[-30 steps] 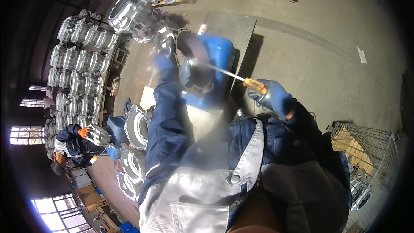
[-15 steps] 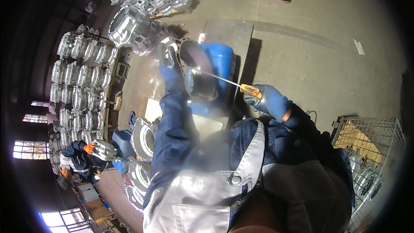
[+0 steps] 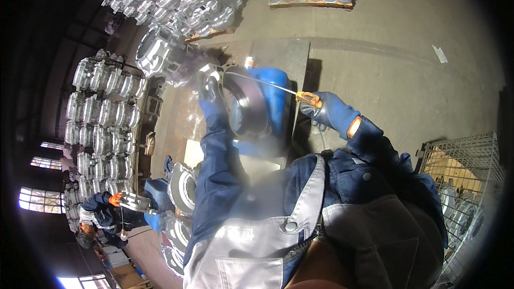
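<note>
A round metal casting, hollow with a flanged rim, rests on a blue plastic drum. My left hand, in a dark-coated blue glove, is closed on the casting's left rim; blur softens its fingers. My right hand, gloved alike, grips the orange-yellow handle of a thin-shafted hand tool. Its shaft stretches leftward over the casting's opening, and the tip is by the far-left rim, close to my left hand. Whether the tip touches the metal I cannot tell.
Stacked castings line the left, with more piled at the far left and on a pallet beyond. A wire cage stands at right. Another person handles a casting at lower left. A metal plate lies beneath the drum.
The tool's tip has moved across the opening toward the casting's far-left rim. My left hand keeps its place on the rim. The whole view has shifted slightly.
</note>
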Demonstrator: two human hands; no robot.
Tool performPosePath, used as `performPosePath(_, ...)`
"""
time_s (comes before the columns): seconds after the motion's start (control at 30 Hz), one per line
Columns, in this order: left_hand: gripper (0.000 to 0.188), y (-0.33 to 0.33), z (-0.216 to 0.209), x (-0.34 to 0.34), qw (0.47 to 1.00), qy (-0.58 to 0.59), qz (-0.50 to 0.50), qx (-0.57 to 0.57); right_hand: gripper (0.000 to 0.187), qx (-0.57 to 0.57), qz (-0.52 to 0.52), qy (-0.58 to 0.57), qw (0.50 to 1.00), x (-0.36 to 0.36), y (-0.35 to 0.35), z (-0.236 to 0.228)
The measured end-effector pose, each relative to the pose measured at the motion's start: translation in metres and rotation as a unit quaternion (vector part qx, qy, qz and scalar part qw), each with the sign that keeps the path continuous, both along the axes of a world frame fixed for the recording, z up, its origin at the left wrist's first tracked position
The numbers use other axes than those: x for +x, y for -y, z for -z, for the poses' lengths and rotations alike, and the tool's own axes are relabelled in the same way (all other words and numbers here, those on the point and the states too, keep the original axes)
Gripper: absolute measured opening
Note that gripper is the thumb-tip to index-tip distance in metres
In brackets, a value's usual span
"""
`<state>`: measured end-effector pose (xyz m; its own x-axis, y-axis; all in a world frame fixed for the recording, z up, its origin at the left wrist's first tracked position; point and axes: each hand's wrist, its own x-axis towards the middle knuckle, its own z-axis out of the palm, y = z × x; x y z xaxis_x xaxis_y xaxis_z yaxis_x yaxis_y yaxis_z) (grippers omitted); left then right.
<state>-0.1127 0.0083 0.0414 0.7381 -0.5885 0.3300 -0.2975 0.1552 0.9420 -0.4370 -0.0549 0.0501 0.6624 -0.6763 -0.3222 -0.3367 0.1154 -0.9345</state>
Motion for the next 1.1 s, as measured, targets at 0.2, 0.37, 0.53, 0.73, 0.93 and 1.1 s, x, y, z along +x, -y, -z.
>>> performPosePath(0.2, 0.048, 0.002, 0.000, -0.006, 0.997, -0.037, 0.048, -0.050, 0.034, -0.023, -0.075, 0.033, 0.996, 0.012, 0.004, 0.003)
performPosePath(0.37, 0.045, 0.002, 0.003, 0.000, 0.999, -0.015, 0.034, -0.025, 0.042, -0.137, -0.104, -0.058, 0.983, 0.011, 0.014, -0.006)
performPosePath(0.53, 0.047, 0.004, 0.008, 0.010, 0.999, -0.027, 0.014, -0.010, 0.045, -0.082, -0.120, -0.057, 0.988, 0.008, 0.015, -0.019)
performPosePath(0.73, 0.050, -0.001, -0.002, 0.004, 0.998, -0.024, 0.049, 0.007, 0.055, -0.059, -0.184, -0.069, 0.979, 0.011, 0.023, -0.011)
performPosePath(0.93, 0.050, 0.000, 0.003, 0.010, 0.993, -0.086, 0.079, -0.027, 0.054, -0.166, -0.187, -0.064, 0.966, 0.013, 0.030, -0.007)
performPosePath(1.1, 0.048, 0.000, 0.003, 0.021, 0.988, 0.147, 0.032, 0.035, 0.049, -0.137, -0.171, -0.079, 0.973, 0.011, 0.027, -0.019)
